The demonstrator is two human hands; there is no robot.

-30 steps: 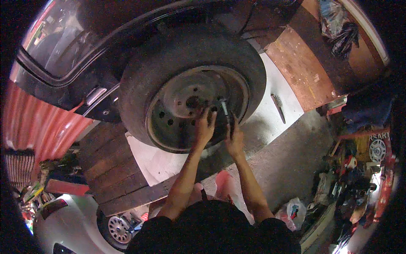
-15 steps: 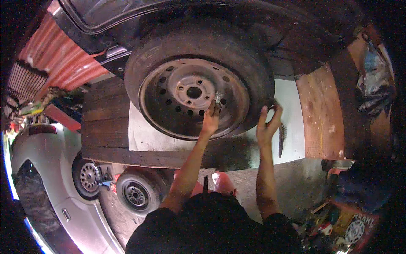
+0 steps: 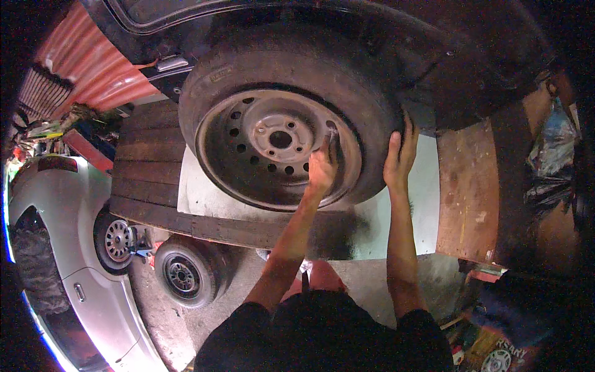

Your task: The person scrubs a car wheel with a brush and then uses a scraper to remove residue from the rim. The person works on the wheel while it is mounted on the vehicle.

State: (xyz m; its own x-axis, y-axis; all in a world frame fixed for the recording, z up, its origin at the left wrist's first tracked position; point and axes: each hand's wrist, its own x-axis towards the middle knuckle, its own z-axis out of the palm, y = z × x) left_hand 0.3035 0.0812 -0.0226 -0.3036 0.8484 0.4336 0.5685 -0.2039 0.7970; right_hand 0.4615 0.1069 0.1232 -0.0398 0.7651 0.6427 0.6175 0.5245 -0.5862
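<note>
A dusty steel wheel rim point(image 3: 279, 115) with a dark tire point(image 3: 384, 111) stands tilted on a white sheet point(image 3: 427, 217). My left hand point(image 3: 322, 167) reaches inside the rim, right of the center hole, its fingers closed. A small whitish bit shows at the fingertips, too blurred to name. My right hand point(image 3: 400, 152) lies against the tire's right side, fingers stretched upward and thumb on the sidewall.
A plank table point(image 3: 149, 155) lies under the sheet. Two more wheels, one a dark-rimmed wheel point(image 3: 180, 273), stand on the floor beside a silver car point(image 3: 74, 204). A brown board point(image 3: 468, 198) and a clear plastic bag point(image 3: 553, 149) are at right. A dark vehicle body point(image 3: 248, 15) rises behind.
My right hand has moved from beside the tire onto its side, and its pinched fingers have straightened. My left hand has moved right inside the rim. The brush-like thing on the sheet no longer shows.
</note>
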